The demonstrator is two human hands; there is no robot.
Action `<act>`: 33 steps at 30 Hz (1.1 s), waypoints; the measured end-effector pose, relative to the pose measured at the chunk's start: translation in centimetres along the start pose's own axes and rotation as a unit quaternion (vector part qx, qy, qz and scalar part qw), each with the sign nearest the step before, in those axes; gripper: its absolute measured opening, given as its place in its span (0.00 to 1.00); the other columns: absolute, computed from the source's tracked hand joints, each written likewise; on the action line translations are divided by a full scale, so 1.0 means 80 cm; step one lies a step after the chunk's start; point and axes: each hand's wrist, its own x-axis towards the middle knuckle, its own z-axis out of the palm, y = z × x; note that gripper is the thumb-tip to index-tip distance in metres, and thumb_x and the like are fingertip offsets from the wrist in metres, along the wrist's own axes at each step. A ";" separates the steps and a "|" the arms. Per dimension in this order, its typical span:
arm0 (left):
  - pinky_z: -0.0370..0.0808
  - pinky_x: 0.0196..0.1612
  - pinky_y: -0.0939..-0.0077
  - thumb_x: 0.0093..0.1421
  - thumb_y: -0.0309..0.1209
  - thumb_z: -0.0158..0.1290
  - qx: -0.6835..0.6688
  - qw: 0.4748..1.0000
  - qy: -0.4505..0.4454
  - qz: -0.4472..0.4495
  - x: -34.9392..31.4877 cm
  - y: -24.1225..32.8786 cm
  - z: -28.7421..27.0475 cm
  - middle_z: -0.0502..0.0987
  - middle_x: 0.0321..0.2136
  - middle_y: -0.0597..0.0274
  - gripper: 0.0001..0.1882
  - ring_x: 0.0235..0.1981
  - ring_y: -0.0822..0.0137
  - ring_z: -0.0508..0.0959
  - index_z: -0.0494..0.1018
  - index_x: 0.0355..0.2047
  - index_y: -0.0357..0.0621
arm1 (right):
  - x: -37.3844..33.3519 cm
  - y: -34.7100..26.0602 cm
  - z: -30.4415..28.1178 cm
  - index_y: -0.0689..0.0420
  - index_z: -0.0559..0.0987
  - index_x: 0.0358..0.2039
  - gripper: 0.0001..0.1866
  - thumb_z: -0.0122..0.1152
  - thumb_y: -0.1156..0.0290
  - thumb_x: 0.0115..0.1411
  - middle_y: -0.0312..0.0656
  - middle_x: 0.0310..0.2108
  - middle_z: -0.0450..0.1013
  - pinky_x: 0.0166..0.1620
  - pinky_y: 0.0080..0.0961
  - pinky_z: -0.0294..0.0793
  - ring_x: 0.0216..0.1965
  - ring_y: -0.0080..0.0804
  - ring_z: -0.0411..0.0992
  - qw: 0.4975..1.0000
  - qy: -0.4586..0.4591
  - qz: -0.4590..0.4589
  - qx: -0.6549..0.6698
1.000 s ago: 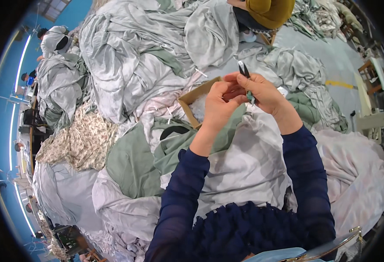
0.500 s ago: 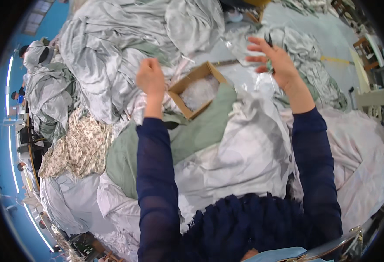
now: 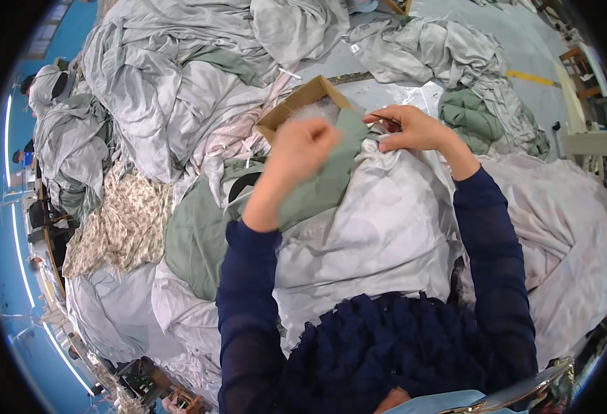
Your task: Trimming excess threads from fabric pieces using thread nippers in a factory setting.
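My left hand [image 3: 300, 155] is curled closed over the near side of an open cardboard box [image 3: 267, 127], slightly blurred; whatever its fingers may pinch is hidden. Inside the box lies crumpled clear plastic [image 3: 321, 109]. My right hand [image 3: 414, 131] is closed around small dark thread snips [image 3: 385, 120], the blades pointing left. Its fingers are at the top of a bunched white cloth [image 3: 379, 221], beside a green cloth [image 3: 331, 186] that drapes from the box edge toward me. Whether the fingers also grip the white cloth, I cannot tell.
Heaps of grey-white fabric [image 3: 158, 90] cover the far left. A floral cloth [image 3: 127, 221] lies at the left, and a pale pinkish cloth [image 3: 552, 234] spreads at the right. A folded green bundle [image 3: 469, 121] sits beyond my right hand. Other people are at the far left.
My left hand has swung right and nearer, in front of the box. My right hand has come left and down to the white cloth, its spread fingers now drawn together, still with the snips.
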 end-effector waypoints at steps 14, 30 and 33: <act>0.72 0.46 0.82 0.53 0.23 0.59 -0.416 0.876 -0.245 -0.003 -0.067 0.071 0.059 0.78 0.39 0.68 0.19 0.38 0.77 0.76 0.73 0.47 0.38 | -0.109 -0.100 -0.061 0.57 0.71 0.22 0.11 0.69 0.76 0.47 0.39 0.45 0.72 0.46 0.22 0.64 0.46 0.24 0.68 0.974 0.158 -0.160 -0.004; 0.65 0.28 0.88 0.50 0.22 0.62 -0.256 0.965 -0.062 0.024 -0.214 0.062 0.022 0.73 0.24 0.77 0.08 0.25 0.85 0.69 0.75 0.30 0.41 | -0.242 -0.149 -0.019 0.55 0.67 0.23 0.12 0.64 0.72 0.53 0.25 0.21 0.58 0.28 0.16 0.52 0.24 0.14 0.53 0.972 0.205 -0.110 -0.045; 0.65 0.28 0.87 0.50 0.22 0.62 -0.231 0.972 -0.049 0.005 -0.226 0.033 0.021 0.73 0.24 0.76 0.06 0.25 0.84 0.69 0.75 0.29 0.40 | -0.252 -0.128 -0.001 0.55 0.67 0.23 0.11 0.63 0.73 0.53 0.25 0.20 0.57 0.27 0.17 0.53 0.24 0.14 0.53 0.968 0.223 -0.086 -0.081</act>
